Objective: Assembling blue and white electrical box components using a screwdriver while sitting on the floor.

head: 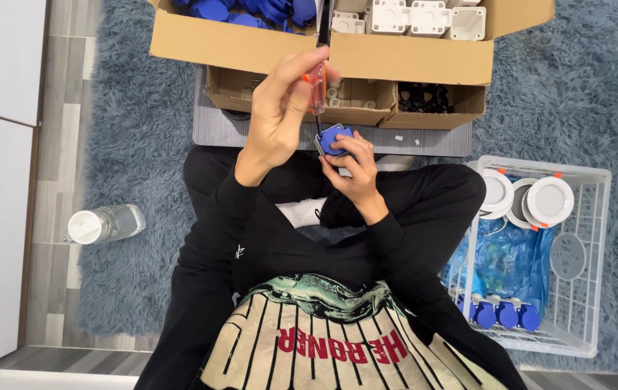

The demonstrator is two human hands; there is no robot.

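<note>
Sitting cross-legged at the centre of the frame, the person closes the left hand [280, 108] around an orange-handled screwdriver [317, 90], its tip down on a small blue part [333, 139]. The right hand [352, 170] grips that part just below centre top, in front of the cardboard boxes [410, 58]; a white basket [583, 217] sits at right.

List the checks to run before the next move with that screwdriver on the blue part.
1. Screwdriver gripped firmly in the left hand: ok.
2. Blue part held by the right hand: ok.
3. Screwdriver tip seated on the part: cannot tell, too small and blurred.
4. Right fingers clear of the tip: cannot tell.
5. Part braced on a surface: not ok, it looks held free above the lap.
</note>
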